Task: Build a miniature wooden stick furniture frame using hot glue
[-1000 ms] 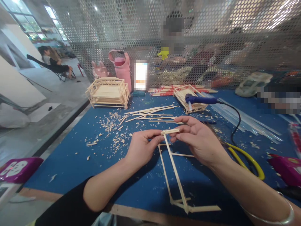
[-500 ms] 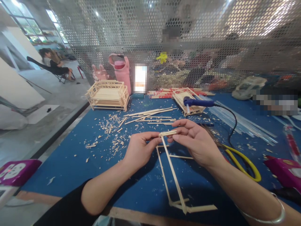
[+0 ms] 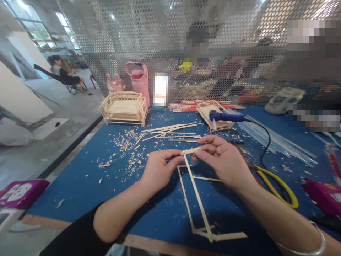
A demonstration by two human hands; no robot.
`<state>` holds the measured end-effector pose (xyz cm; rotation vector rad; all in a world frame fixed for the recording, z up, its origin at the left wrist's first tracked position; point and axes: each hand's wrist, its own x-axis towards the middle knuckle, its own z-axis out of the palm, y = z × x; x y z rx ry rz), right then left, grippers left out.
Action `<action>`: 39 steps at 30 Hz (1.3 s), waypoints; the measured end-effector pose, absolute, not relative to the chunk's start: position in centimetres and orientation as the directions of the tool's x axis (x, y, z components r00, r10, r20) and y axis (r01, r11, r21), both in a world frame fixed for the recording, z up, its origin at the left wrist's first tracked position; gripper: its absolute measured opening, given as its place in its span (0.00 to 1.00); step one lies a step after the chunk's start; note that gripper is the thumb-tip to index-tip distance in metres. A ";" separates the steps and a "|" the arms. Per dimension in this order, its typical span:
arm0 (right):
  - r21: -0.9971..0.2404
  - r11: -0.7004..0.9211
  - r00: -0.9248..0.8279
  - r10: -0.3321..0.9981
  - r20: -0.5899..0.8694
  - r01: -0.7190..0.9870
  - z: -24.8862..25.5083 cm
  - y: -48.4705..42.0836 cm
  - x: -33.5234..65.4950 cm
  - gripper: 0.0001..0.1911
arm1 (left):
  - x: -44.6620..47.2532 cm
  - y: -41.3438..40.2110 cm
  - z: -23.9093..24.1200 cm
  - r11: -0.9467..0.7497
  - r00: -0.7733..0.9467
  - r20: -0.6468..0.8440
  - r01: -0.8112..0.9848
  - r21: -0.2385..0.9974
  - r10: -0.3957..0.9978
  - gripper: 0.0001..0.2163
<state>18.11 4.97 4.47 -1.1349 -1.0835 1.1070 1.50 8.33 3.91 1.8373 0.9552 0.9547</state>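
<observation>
A frame of thin wooden sticks (image 3: 197, 193) stands over the blue table in front of me, its lower end near the table's front edge. My left hand (image 3: 163, 167) pinches the frame's upper corner between thumb and fingers. On the short top sticks of the same frame, my right hand (image 3: 220, 160) closes thumb and forefinger, its other fingers curled behind. Loose wooden sticks (image 3: 170, 131) lie just beyond both hands. Yellow-handled pliers or cutters (image 3: 278, 188) rest beside my right forearm, their head partly hidden.
A finished-looking stick model (image 3: 124, 108) stands back left, by a pink bottle (image 3: 140, 85). A blue glue gun (image 3: 229, 116) leans on a smaller stick model (image 3: 210, 110). Clear glue sticks (image 3: 282, 142) lie right. Purple power strips (image 3: 22, 193) sit at the sides; perforated metal (image 3: 160, 35) walls the back.
My right thumb and fingers have shifted slightly along the short top sticks of the frame. The view has turned a little; my left hand keeps its pinch.
</observation>
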 end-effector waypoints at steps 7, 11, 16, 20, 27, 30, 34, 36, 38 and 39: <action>-0.995 0.048 0.137 0.990 0.035 -0.093 4.4 5.1 18.1 0.22 | 1.4 8.4 3.7 -0.367 0.416 0.244 0.248 0.897 0.876 0.08; -0.997 0.044 0.143 0.989 0.034 -0.066 4.3 5.1 18.0 0.20 | 1.3 8.4 3.9 -0.366 0.413 0.243 0.251 0.896 0.878 0.08; -0.997 0.044 0.141 0.989 0.036 -0.056 4.4 5.1 18.1 0.19 | 1.3 8.3 4.0 -0.346 0.404 0.220 0.272 0.898 0.888 0.08; -0.995 0.044 0.108 0.994 0.034 -0.090 4.2 5.2 18.1 0.19 | 1.3 8.3 3.9 -0.330 0.395 0.205 0.281 0.901 0.896 0.07; -0.972 0.213 0.275 0.944 0.180 -0.095 4.1 6.1 20.1 0.19 | 1.2 8.5 4.0 -0.317 0.370 0.199 0.291 0.902 0.907 0.07; -0.930 0.279 0.405 0.842 0.356 0.238 5.9 7.6 22.6 0.14 | 1.1 8.7 4.0 -0.325 0.373 0.206 0.289 0.901 0.905 0.07; -0.551 0.094 0.271 0.795 0.543 0.829 8.6 9.7 25.2 0.08 | 0.9 8.8 3.8 -0.297 0.379 0.171 0.303 0.906 0.909 0.08; -0.447 0.100 0.181 0.821 0.542 0.889 9.0 9.7 25.1 0.12 | 0.6 8.9 3.9 -0.278 0.398 0.141 0.311 0.909 0.906 0.09; -0.580 0.139 0.159 0.888 0.432 0.802 8.7 8.9 24.0 0.14 | 0.1 9.1 4.3 -0.263 0.437 0.110 0.307 0.915 0.893 0.15; -0.708 0.129 0.146 0.938 0.313 0.694 8.3 8.3 23.3 0.16 | -0.1 9.4 4.6 -0.251 0.460 0.094 0.292 0.923 0.883 0.19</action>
